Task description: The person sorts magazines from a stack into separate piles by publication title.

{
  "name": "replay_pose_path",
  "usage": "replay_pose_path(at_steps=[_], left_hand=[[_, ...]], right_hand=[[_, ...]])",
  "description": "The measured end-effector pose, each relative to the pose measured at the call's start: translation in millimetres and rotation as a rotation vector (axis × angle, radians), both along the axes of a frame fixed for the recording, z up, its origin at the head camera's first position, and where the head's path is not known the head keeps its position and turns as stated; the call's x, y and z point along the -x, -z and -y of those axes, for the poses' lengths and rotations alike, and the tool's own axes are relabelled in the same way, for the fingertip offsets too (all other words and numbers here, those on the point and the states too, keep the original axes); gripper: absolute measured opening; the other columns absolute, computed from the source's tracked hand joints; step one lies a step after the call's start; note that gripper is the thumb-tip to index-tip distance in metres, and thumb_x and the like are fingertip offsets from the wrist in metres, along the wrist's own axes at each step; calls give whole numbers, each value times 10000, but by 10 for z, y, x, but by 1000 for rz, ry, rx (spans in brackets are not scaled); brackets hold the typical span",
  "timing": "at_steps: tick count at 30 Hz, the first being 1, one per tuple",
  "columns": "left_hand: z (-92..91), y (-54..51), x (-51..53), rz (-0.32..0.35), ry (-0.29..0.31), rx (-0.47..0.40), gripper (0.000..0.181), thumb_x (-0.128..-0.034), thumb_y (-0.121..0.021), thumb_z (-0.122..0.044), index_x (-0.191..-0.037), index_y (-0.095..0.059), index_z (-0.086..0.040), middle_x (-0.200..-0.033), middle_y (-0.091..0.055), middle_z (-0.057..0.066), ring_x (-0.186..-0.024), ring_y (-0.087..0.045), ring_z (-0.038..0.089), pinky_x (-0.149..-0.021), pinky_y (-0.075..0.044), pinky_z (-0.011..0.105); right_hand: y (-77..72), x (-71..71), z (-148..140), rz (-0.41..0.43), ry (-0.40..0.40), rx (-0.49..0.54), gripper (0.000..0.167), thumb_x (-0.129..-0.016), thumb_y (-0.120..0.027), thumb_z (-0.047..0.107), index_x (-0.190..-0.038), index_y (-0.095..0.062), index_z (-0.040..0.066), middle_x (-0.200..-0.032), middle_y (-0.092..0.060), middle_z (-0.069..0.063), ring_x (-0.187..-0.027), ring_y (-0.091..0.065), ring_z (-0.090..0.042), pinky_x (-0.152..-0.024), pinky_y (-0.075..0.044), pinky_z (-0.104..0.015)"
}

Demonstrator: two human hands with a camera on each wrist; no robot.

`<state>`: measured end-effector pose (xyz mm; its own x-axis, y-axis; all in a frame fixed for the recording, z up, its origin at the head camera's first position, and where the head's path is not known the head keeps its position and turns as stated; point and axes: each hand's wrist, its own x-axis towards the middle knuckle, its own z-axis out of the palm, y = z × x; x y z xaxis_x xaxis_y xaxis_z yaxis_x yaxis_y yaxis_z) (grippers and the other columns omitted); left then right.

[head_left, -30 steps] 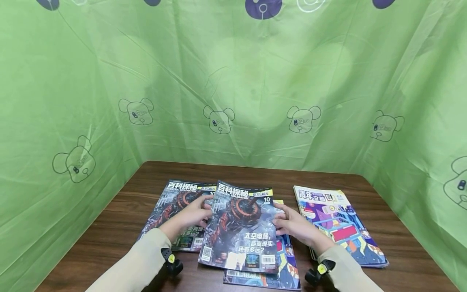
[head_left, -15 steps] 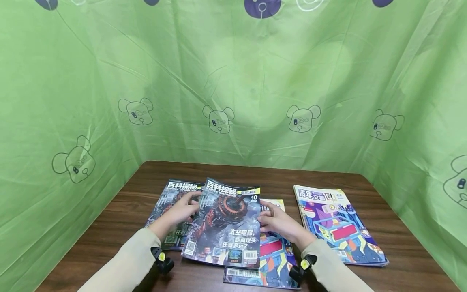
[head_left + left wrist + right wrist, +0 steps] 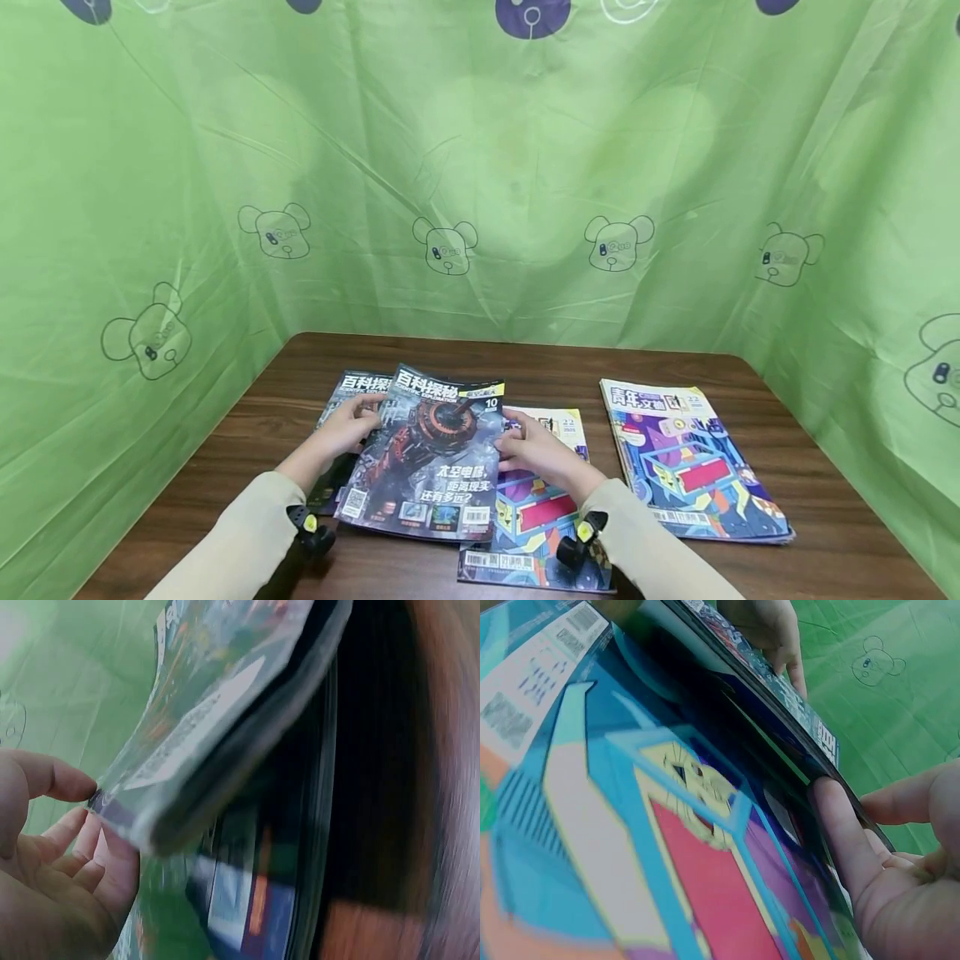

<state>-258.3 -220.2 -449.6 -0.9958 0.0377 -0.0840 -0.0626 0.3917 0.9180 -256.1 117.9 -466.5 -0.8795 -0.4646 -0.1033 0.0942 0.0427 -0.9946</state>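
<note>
Raised above the table, a dark magazine with an orange ring-shaped machine on its cover (image 3: 427,458) is held between both hands. My left hand (image 3: 347,429) pinches its left edge; thumb and fingers meet on the edge in the left wrist view, where the magazine (image 3: 217,705) is blurred. The right hand (image 3: 536,450) grips the opposite edge, thumb on one face and fingers on the other in the right wrist view. A matching dark magazine (image 3: 360,383) lies under the left side, partly covered. Below the right side lies a colourful purple-and-blue magazine (image 3: 536,512), also partly covered.
A stack of colourful magazines (image 3: 697,467) lies on the right of the brown wooden table (image 3: 555,358). Green curtains with bear outlines (image 3: 480,167) stand behind the table and along both sides. Each wrist wears a small black camera.
Both hands have carried the dark magazine leftward, away from above the colourful magazine, which shows more of its cover. The matching dark magazine at left is more covered.
</note>
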Motion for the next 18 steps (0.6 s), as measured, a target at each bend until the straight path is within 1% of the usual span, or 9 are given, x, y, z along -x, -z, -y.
replay_pose_path(at_steps=[4,6,9,10,12,14,17,18], left_hand=[[113,-5,20,-14,-21,-2,562,-892,-581,-66,-1442,-476,-15,-1077,-576,168,-805,-560,193,-635,-593,373],[164,-7,29,-18,-40,-5,555,-888,-590,-56,-1432,-488,-13,-1101,-600,195,-817,-590,207,-639,-601,386],[237,-16,35,-25,-48,9,564,-884,-588,-54,-1431,-471,11,-1140,-611,228,-813,-616,205,-632,-601,380],[253,-20,38,-26,-62,13,559,-881,-592,-52,-1426,-482,2,-1138,-617,221,-793,-611,191,-619,-593,363],[297,-27,38,-53,-69,59,550,-882,-592,-60,-1418,-492,13,-1141,-629,222,-694,-581,163,-565,-565,323],[340,-34,39,-76,-77,105,540,-884,-592,-70,-1411,-505,14,-1128,-638,217,-594,-523,134,-516,-519,285],[410,-27,41,-109,-87,174,530,-890,-587,-82,-1402,-513,33,-1154,-652,253,-494,-455,114,-468,-461,263],[436,-22,41,-110,-89,182,531,-891,-584,-83,-1403,-511,36,-1163,-649,266,-487,-455,110,-467,-457,259]], right_hand=[[-3,19,126,6,4,9,716,-976,-575,-2,-1559,-161,-48,-1063,-579,-159,-819,-638,-175,-787,-609,-333],[-10,28,190,11,8,19,733,-966,-584,-11,-1561,-157,-44,-1042,-592,-153,-783,-635,-167,-768,-609,-313],[-20,44,282,16,18,26,749,-955,-590,-24,-1564,-155,-38,-995,-601,-130,-734,-630,-157,-734,-609,-291],[-22,51,311,17,19,24,750,-956,-591,-22,-1565,-154,-35,-987,-601,-121,-726,-631,-154,-728,-609,-289],[-22,69,373,17,26,22,753,-952,-594,-25,-1566,-157,-33,-979,-600,-112,-717,-632,-149,-722,-610,-288],[-23,87,438,18,32,22,750,-951,-592,-31,-1564,-161,-35,-982,-599,-114,-719,-634,-148,-727,-613,-299],[-23,111,533,7,44,21,739,-946,-587,-48,-1557,-171,-45,-1006,-604,-137,-739,-644,-161,-736,-617,-325],[-24,118,565,4,47,23,736,-945,-584,-56,-1556,-173,-48,-1010,-603,-147,-752,-646,-167,-743,-618,-336]])
